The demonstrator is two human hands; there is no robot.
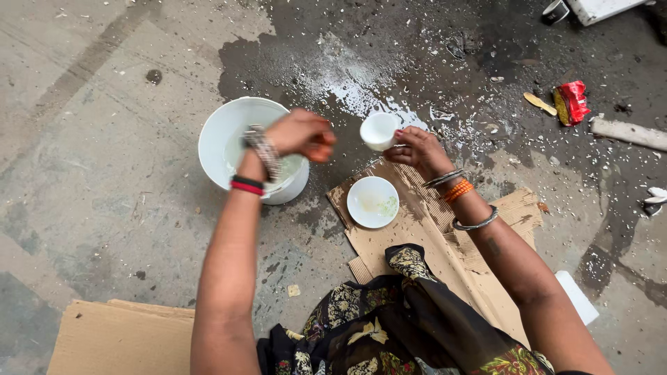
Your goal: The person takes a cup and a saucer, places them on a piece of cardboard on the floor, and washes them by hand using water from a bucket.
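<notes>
Bangled wrists, dark floral garment (403, 319)

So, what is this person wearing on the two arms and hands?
Both arms are bare, with no sleeves. The left hand has a silver beaded bracelet at the wrist, then a black band and a red band. The right hand has red-painted nails, thin silver bangles, orange bangles, and one thicker silver bangle further up the forearm.

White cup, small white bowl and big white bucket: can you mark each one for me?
white cup (379, 129), head view, on its open inside.
small white bowl (372, 202), head view, on the middle of its inner bottom.
big white bucket (215, 135), head view, on the bare left inner wall.
</notes>
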